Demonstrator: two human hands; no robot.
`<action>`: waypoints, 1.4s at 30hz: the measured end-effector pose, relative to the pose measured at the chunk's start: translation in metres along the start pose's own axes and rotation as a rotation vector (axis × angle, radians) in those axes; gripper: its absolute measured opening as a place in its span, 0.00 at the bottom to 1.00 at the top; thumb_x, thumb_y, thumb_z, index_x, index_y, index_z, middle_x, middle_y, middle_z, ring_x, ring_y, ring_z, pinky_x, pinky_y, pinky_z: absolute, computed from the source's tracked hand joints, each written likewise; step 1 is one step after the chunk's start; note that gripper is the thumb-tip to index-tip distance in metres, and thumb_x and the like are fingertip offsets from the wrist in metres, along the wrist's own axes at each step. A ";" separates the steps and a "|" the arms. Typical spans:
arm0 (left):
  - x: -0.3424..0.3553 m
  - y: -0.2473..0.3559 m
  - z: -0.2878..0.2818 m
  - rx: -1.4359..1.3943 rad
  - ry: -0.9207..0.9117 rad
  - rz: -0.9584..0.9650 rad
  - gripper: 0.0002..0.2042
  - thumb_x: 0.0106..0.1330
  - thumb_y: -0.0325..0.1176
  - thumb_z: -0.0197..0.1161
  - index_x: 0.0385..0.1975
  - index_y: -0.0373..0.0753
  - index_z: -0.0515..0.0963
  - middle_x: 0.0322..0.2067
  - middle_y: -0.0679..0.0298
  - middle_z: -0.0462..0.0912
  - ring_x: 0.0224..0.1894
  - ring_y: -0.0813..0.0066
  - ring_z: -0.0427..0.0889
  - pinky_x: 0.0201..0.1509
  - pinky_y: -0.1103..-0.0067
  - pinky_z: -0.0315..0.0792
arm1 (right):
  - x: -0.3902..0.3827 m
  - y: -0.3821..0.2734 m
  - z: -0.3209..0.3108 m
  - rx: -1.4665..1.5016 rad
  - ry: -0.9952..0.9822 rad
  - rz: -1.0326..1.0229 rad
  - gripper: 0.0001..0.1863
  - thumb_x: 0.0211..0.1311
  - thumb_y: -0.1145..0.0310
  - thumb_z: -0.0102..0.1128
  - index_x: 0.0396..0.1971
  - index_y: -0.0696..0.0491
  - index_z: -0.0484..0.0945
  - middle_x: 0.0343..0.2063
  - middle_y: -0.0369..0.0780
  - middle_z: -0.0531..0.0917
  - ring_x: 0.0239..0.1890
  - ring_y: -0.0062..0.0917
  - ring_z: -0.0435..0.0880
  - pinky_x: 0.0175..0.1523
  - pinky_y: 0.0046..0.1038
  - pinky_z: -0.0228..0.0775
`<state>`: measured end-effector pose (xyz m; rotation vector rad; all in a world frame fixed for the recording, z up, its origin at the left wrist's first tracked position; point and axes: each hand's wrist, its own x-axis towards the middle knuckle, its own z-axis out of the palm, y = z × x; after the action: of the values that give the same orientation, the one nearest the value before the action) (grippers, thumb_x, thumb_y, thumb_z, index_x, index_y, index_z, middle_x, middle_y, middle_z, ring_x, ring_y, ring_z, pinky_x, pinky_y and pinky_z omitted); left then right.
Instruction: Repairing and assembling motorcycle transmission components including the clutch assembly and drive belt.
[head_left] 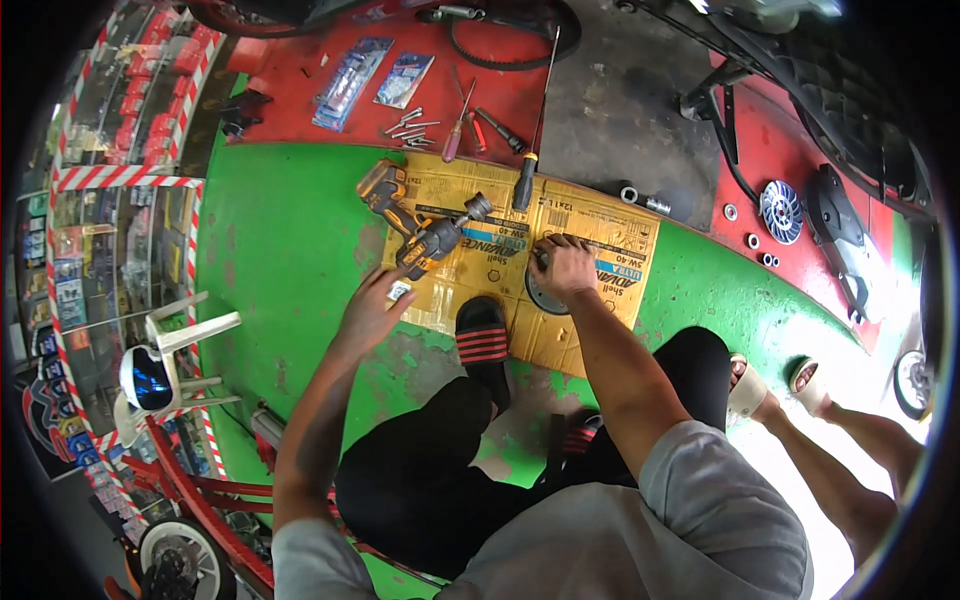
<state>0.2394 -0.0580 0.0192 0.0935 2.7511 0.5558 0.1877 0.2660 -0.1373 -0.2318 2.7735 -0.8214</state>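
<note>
A yellow-and-black cordless impact wrench [432, 243] lies on a flattened yellow cardboard box [600, 335], with a dark socket [478, 207] on its nose. Beside the wrench's rear end is my left hand [372, 308], its fingers stretched out and holding nothing; whether the fingertips touch the tool is unclear. My right hand [566, 268] has its fingers curled over the middle of a round metal part [545, 298] resting on the cardboard. Much of that part is hidden under the hand. Close by lies a long screwdriver [525, 182] with a black-and-yellow handle.
Farther off, a red floor strip holds several small wrenches [412, 128], screwdrivers [452, 140], blister packs [352, 84] and a drive belt [515, 62]. A finned fan wheel [781, 212] and a black cover [840, 240] lie right. Another person's sandalled feet [748, 388] stand near my right knee.
</note>
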 end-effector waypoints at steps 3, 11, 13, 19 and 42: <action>0.084 0.000 0.057 0.331 0.144 0.315 0.23 0.65 0.44 0.67 0.54 0.36 0.78 0.50 0.55 0.80 0.56 0.55 0.77 0.61 0.63 0.70 | 0.001 0.000 0.003 -0.025 0.016 -0.004 0.18 0.61 0.50 0.60 0.42 0.47 0.85 0.47 0.38 0.84 0.55 0.37 0.79 0.62 0.42 0.70; 0.180 -0.031 0.140 0.431 0.057 0.130 0.22 0.70 0.51 0.59 0.48 0.37 0.79 0.47 0.56 0.81 0.53 0.56 0.78 0.60 0.57 0.67 | 0.008 0.007 0.013 -0.037 0.046 -0.049 0.18 0.57 0.53 0.63 0.44 0.45 0.85 0.47 0.37 0.85 0.56 0.36 0.80 0.61 0.42 0.71; 0.180 -0.037 0.143 0.330 0.121 0.142 0.21 0.71 0.51 0.58 0.47 0.37 0.78 0.47 0.56 0.82 0.50 0.54 0.81 0.56 0.56 0.70 | 0.009 0.008 0.015 -0.041 0.039 -0.051 0.17 0.57 0.53 0.63 0.44 0.45 0.84 0.47 0.37 0.85 0.56 0.36 0.80 0.60 0.42 0.71; 0.198 -0.012 0.121 0.297 0.140 0.339 0.18 0.74 0.48 0.56 0.47 0.37 0.77 0.40 0.54 0.84 0.40 0.54 0.86 0.44 0.59 0.78 | 0.005 0.006 0.015 -0.023 0.067 -0.062 0.18 0.58 0.54 0.63 0.44 0.46 0.84 0.46 0.38 0.85 0.55 0.36 0.81 0.60 0.41 0.72; 0.095 0.114 0.142 0.000 -0.027 0.841 0.14 0.64 0.33 0.63 0.49 0.39 0.77 0.44 0.61 0.78 0.50 0.61 0.80 0.54 0.71 0.78 | -0.046 0.049 -0.102 0.352 -0.167 -0.012 0.17 0.63 0.74 0.61 0.53 0.53 0.81 0.50 0.43 0.85 0.54 0.35 0.84 0.60 0.34 0.76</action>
<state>0.1967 0.1112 -0.0892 1.2738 2.5841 0.7317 0.2002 0.3690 -0.0729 -0.2396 2.4249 -1.2130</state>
